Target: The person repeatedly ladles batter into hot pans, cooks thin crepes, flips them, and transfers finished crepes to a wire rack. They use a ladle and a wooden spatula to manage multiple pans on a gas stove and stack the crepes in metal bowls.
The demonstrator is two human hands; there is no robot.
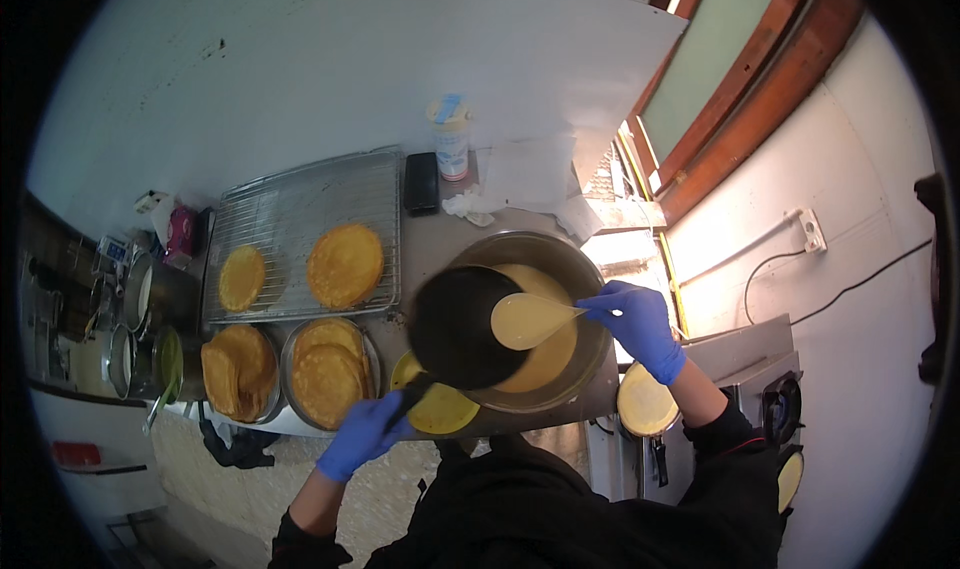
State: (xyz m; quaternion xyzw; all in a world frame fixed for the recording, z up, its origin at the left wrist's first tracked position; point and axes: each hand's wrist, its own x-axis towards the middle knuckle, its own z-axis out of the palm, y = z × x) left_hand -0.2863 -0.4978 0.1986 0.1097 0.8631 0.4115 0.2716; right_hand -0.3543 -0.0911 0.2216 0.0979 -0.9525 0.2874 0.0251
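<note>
My left hand (365, 434), in a blue glove, grips the handle of a black frying pan (457, 321). The pan hangs over the left part of a large metal pot (499, 248). Pale yellow batter (553, 359) lies inside that pot. With my gloved right hand (634, 325) I hold a ladle (525, 320) by its handle; its pale bowl is above the pan's right edge. Whether batter is in the ladle I cannot tell. Partly under the pan handle is a yellow round dish (442, 413).
A wire rack (281, 194) holds two pancakes (346, 265). Pancakes are stacked on two round metal trays (379, 366) before it. A black phone-like object (421, 184) and a lidded cup (452, 149) stand behind. At right, a pan with a pale pancake (646, 400) sits by a gas burner (784, 407).
</note>
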